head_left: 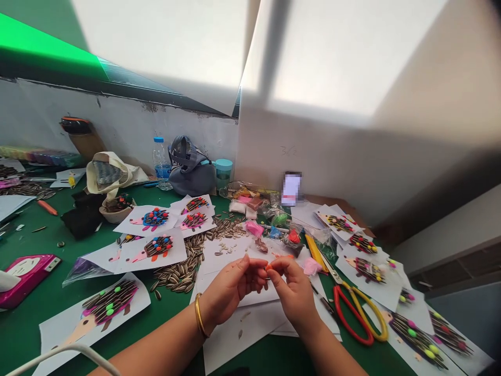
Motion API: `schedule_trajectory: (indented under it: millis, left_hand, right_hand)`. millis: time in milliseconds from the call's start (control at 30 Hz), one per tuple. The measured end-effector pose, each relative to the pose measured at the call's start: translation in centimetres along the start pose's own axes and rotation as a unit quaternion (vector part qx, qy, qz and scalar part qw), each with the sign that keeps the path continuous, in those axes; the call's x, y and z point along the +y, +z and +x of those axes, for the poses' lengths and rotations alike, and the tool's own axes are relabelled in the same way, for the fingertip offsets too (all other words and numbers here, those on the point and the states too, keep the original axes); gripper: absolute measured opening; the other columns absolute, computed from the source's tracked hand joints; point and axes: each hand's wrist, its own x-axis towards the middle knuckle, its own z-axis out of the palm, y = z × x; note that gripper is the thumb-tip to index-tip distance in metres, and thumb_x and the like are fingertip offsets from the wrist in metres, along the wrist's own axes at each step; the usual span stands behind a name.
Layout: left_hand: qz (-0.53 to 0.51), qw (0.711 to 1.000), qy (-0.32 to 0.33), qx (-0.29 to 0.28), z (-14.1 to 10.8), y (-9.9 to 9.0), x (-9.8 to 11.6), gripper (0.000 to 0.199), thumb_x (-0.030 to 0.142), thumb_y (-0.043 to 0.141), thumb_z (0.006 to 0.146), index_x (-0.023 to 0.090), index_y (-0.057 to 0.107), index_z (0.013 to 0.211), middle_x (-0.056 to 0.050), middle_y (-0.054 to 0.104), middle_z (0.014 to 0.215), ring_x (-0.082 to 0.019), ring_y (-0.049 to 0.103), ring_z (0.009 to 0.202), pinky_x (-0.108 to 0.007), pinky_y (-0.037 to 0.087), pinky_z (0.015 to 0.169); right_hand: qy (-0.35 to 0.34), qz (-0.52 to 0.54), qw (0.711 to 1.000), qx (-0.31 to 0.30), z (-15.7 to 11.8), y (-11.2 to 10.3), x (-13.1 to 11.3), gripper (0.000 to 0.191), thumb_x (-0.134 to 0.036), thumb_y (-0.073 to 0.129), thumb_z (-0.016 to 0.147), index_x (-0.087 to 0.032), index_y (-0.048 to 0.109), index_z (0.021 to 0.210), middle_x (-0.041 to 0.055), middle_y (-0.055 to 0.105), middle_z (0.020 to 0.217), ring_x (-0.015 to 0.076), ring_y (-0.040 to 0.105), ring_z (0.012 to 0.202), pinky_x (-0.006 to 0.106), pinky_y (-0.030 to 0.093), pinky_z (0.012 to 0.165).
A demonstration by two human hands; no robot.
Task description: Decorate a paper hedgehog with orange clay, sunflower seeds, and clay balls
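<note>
My right hand (295,292) pinches a small piece of orange modelling clay (269,267) between thumb and fingertips. Beside it, my left hand (235,284) is half curled with its palm turned inward, thumb apart from the fingers, and its fingertips reach the clay. A gold bangle (200,315) circles the left wrist. Both hands hover above white paper sheets (230,342), where a couple of loose seed bits lie. Striped sunflower seeds (182,266) are heaped left of the paper. Pink clay (312,266) and red clay (294,236) lie just beyond my right hand.
Scissors (354,313) with red and yellow handles lie at right, near a yellow utility knife (315,253). Seed-covered hedgehog pictures (158,245) flank both sides. A phone (291,189) leans against the wall; a bottle (160,164), grey bag (190,167) and cup (223,175) stand behind.
</note>
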Motion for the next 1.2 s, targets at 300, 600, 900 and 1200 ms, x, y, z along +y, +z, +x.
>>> schedule_trajectory:
  millis: [300,600,900,1200]
  left_hand:
    - [-0.059,0.997,0.023,0.041,0.2,0.1,-0.4,0.035,0.042,0.053,0.093,0.017,0.066,0.114,-0.009,0.065,0.101,-0.019,0.061,0.093,-0.033,0.047,0.087]
    - [-0.202,0.977,-0.075,-0.005,0.2,0.1,0.5,0.059,0.064,0.043,0.089,0.017,0.060,0.120,-0.014,0.058,0.131,-0.024,0.050,0.127,-0.037,0.039,0.108]
    - [-0.294,0.954,-0.063,0.020,0.3,-0.4,0.8,0.070,0.070,0.033,0.088,0.015,0.058,0.123,-0.014,0.050,0.142,-0.027,0.043,0.135,-0.041,0.036,0.111]
    - [-0.294,0.954,-0.054,0.019,0.5,-0.5,0.8,0.068,0.068,0.035,0.089,0.014,0.057,0.125,-0.014,0.051,0.141,-0.026,0.044,0.134,-0.041,0.035,0.112]
  right_hand:
    - [-0.053,-0.014,0.998,0.019,-0.2,0.2,-0.7,0.007,-0.029,0.059,0.090,-0.024,0.063,0.092,0.0046,0.065,0.088,0.0205,0.060,0.083,0.034,0.049,0.074]
    - [-0.303,-0.232,0.919,-0.104,-1.1,2.1,-3.0,0.037,-0.018,0.054,0.089,-0.030,0.061,0.124,0.0047,0.068,0.118,0.0245,0.060,0.111,0.045,0.045,0.098]
    - [-0.338,-0.324,0.871,-0.148,-1.4,2.9,-2.4,0.076,-0.067,0.037,0.090,-0.017,0.034,0.148,0.0105,0.047,0.145,0.0299,0.037,0.139,0.050,0.005,0.120]
    - [-0.359,-0.322,0.861,-0.162,-1.4,2.6,-2.3,0.071,-0.066,0.034,0.092,-0.020,0.039,0.146,0.0077,0.052,0.142,0.0275,0.035,0.140,0.048,0.000,0.120]
